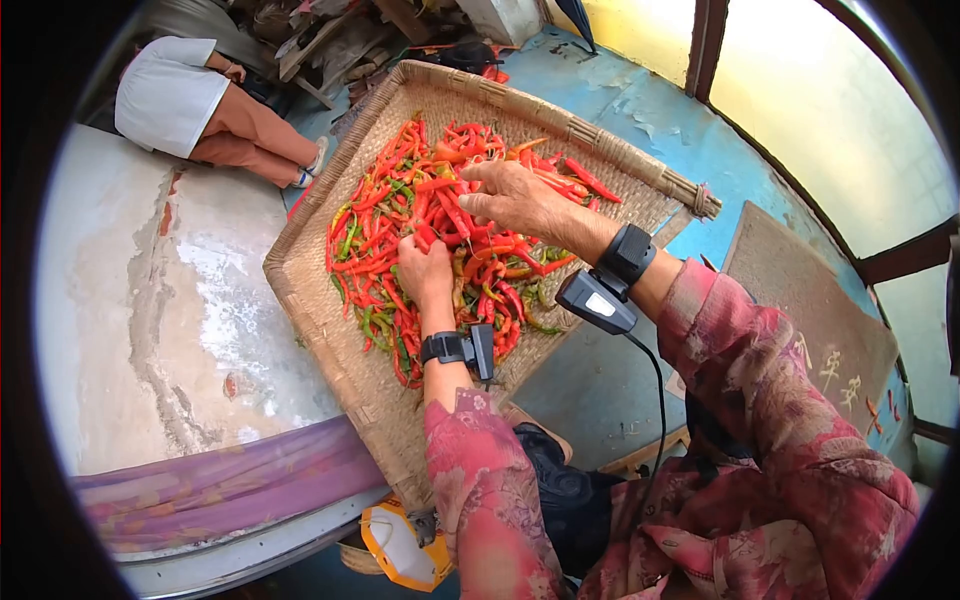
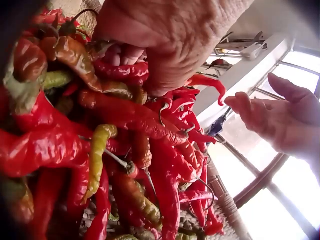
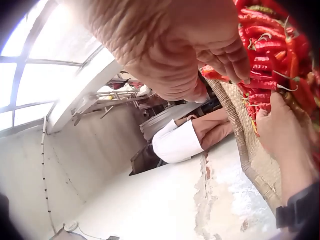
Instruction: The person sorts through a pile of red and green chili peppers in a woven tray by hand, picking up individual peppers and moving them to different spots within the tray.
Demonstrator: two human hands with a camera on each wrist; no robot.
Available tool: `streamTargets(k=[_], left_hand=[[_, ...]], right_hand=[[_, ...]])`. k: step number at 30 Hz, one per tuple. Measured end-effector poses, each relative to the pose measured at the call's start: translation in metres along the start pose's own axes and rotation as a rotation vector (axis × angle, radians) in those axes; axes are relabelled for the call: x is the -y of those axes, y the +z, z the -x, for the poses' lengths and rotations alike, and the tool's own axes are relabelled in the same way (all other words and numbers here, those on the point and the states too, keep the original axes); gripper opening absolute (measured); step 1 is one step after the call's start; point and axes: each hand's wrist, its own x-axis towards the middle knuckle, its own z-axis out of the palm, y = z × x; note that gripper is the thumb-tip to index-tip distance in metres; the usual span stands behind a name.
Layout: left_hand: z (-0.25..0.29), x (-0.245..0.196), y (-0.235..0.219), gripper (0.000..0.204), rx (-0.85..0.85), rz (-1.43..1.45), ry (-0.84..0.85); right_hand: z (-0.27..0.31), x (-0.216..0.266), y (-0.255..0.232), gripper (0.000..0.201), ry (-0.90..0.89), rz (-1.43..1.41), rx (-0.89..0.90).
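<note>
Red peppers with some green and orange ones (image 1: 375, 240) lie heaped in a woven tray (image 1: 330, 340). The left hand (image 1: 428, 272) is down in the pile; in the left wrist view its fingers (image 2: 118, 56) curl round a red pepper (image 2: 120, 71). Just above the heap, the right hand (image 1: 520, 205) has its fingers extended and apart, with nothing seen in its grasp. The left wrist view shows that right hand (image 2: 282, 117) clear of the peppers. From the right wrist, the left hand (image 3: 281, 127) touches a red pepper at the pile's edge.
Another person in a white top (image 1: 170, 95) stands at the upper left. A purple cloth (image 1: 230, 485) lies along a ledge at the lower left. A mat (image 1: 800, 300) is on the blue floor to the right, and an orange-edged container (image 1: 405, 550) stands below the tray.
</note>
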Motion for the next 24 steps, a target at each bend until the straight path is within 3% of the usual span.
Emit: streamTargets(k=[1,2,5,7,9,12,16,18,20,22,24], left_hand=[[-0.005,0.019,-0.001,0.029,-0.055,0.014,-0.061],[-0.010,0.045,-0.004,0.026,-0.129,0.110,0.009],[0.000,0.077,-0.032,0.017,-0.124,0.329,-0.053],[0.021,0.061,-0.056,0.013,-0.088,0.762,-0.232],[0.037,0.044,-0.066,0.014,-0.035,0.795,-0.204],[0.056,0.018,-0.070,0.017,0.113,0.909,-0.148],[0.070,0.004,-0.063,0.018,0.241,0.947,-0.071],[0.074,0.002,-0.066,0.020,0.282,0.894,-0.049],[0.070,0.011,-0.071,0.023,0.312,0.883,-0.068],[0.066,0.024,-0.070,0.026,0.220,1.013,-0.257],[0.065,0.033,-0.072,0.029,0.223,1.065,-0.315]], right_hand=[[0.006,0.011,-0.002,0.044,0.021,-0.022,0.023],[0.007,0.009,0.000,0.044,0.022,-0.028,0.024],[0.013,0.007,0.009,0.024,-0.123,0.125,0.037],[0.018,0.000,0.022,0.024,-0.169,0.139,0.073],[0.026,0.007,0.032,0.024,-0.151,0.178,0.217],[0.034,-0.002,0.060,0.027,-0.238,0.255,0.168],[0.035,-0.007,0.077,0.026,-0.195,0.189,0.225],[0.030,-0.011,0.080,0.023,-0.147,0.384,0.213],[0.029,0.004,0.066,0.017,-0.071,0.430,0.242],[0.012,-0.007,0.059,0.020,-0.174,0.488,0.192],[-0.001,-0.005,0.050,0.029,-0.080,0.174,0.038]])
